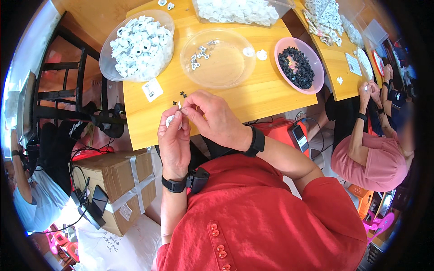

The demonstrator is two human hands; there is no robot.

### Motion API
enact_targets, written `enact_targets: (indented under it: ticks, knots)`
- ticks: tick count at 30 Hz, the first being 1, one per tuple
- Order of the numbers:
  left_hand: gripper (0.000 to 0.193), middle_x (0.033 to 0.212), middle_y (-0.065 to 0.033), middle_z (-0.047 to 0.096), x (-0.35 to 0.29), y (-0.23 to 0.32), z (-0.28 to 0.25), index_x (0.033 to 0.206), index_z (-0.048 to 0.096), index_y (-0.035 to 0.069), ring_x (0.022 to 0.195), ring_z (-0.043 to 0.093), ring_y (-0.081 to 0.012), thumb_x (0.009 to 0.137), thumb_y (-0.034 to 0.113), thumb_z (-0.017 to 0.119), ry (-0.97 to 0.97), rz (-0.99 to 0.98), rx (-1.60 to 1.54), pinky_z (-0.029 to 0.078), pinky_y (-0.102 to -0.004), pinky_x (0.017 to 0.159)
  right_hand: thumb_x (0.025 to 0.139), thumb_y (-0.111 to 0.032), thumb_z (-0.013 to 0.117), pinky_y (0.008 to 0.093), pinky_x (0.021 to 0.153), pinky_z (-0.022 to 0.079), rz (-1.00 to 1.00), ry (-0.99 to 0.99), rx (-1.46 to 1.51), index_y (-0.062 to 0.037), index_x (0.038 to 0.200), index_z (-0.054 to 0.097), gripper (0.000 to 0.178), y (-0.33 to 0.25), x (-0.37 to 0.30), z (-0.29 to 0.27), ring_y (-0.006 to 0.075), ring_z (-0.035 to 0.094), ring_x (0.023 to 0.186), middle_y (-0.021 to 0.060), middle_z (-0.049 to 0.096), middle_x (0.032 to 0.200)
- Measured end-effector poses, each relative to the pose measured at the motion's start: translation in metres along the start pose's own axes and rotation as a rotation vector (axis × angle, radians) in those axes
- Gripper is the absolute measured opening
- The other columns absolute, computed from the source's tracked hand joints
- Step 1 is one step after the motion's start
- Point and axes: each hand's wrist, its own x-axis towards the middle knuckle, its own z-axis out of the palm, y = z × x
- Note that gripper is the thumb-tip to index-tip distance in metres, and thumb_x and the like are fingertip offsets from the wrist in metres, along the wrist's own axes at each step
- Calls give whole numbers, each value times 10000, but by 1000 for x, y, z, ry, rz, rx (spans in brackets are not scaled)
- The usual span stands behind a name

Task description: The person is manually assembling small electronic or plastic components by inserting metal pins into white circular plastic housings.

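My left hand (175, 147) is closed round a small white round plastic part (169, 121), held just past the table's near edge. My right hand (217, 119) reaches over from the right, thumb and finger pinched at the left fingertips. Between the fingertips a tiny light-coloured piece (179, 105) shows; its kind is too small to make out. A few small black parts (183, 94) lie on the wood beyond the hands. Farther off, a shallow clear round tray (230, 80) holds several small metallic-and-white pieces (199, 55).
On the yellow wooden table (271, 101) stand a tub of white plastic parts (142, 45), a pink bowl (319, 74) of black parts and a clear bin (239, 11). A printed label (152, 90) lies at left. A co-worker in pink (370, 156) sits at right, another person at left.
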Motion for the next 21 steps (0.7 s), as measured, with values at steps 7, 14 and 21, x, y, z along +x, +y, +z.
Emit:
enact_targets:
  ticks: [7,14,21]
  knots:
    - [211,936,-6,578,0,0,0,1099,579,26,770,492,-80,938,145,514,-25,4,23,396,-222,682,869,-67,576,339,589,446,-38,82,-6,-6,879,519,84,9,-5,6,270,559,661,124,551,774]
    - [421,1083,-60,562,-3,3,11,1275,466,-68,910,507,-129,985,227,387,21,-25,-80,409,-263,839,851,-73,570,379,603,467,0,36,3,-23,877,487,100,3,-11,-5,318,575,732,147,533,829]
    - [425,1118,-64,568,-3,-4,1,1332,410,-3,1006,533,-146,1010,274,378,-115,-1,34,419,-304,911,805,-50,617,361,581,444,-210,-41,-278,-39,897,510,142,4,-17,-8,302,549,695,117,498,824]
